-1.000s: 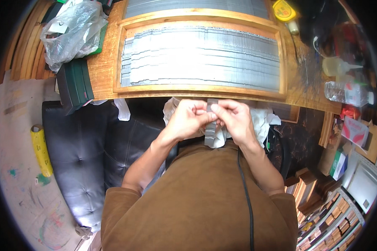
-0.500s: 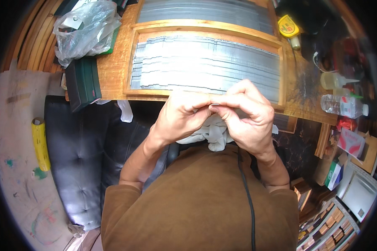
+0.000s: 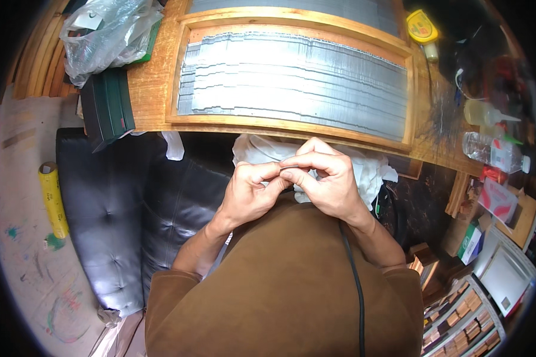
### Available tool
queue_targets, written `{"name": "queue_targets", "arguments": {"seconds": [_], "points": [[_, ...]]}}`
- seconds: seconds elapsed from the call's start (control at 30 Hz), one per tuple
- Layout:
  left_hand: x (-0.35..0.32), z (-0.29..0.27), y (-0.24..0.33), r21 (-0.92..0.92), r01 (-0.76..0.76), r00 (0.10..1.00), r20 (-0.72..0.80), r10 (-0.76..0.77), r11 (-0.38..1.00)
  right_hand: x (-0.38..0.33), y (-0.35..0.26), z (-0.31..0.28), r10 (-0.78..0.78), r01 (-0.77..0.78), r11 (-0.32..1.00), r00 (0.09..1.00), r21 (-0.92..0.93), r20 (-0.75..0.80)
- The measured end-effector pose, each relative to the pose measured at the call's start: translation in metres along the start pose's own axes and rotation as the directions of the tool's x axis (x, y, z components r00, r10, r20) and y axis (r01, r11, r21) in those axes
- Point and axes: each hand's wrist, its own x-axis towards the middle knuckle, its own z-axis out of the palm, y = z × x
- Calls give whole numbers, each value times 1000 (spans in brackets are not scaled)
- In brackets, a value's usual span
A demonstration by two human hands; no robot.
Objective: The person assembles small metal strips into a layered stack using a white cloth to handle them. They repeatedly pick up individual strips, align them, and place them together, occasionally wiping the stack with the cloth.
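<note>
In front of my chest both hands meet at the fingertips. A thin dark strip (image 3: 290, 167), short and narrow, shows between them; its exact kind is too small to make out. My left hand (image 3: 253, 190) pinches at its left end with thumb and forefinger. Thumb and forefinger of my right hand (image 3: 324, 181) close on the strip from the right. Just beyond the hands, a wooden frame tray (image 3: 232, 120) on the bench holds many thin silvery-grey strips laid in rows. A crumpled white cloth (image 3: 259, 150) lies below the bench edge, partly hidden by my hands.
On the wooden bench (image 3: 146, 89) are a plastic bag (image 3: 110, 41), a dark green box (image 3: 107, 107) and a yellow tape measure (image 3: 421, 27). Clear bottles (image 3: 494, 152) stand at the right. A black tufted seat (image 3: 104, 220) and a yellow roll (image 3: 53, 202) are at the left.
Both hands have come nearer my body and slightly left, away from the tray. More of the white cloth shows, and the thin strip between the fingertips is now visible.
</note>
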Motion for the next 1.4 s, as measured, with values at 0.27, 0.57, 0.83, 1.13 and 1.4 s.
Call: {"name": "queue_targets", "arguments": {"seconds": [0.27,0.57,0.83,1.13,1.4], "points": [[-2,0,2,92,-30,1000,5,29,995,3,0,-6,52,-55,998,995,35,80],[-3,4,1,42,-23,999,-21,24,999,3,2,-4,58,-61,998,996,34,68],[-2,3,2,60,-52,998,-15,53,997,4,-1,-4,39,-39,999,997,0,71],[-1,2,6,-14,-18,1000,23,19,1000,2,4,-3,-4,4,1000,998,-1,57],[1,-2,-4,10,-39,998,56,39,999,-1,3,-1,-26,27,999,1000,-34,14]]}}
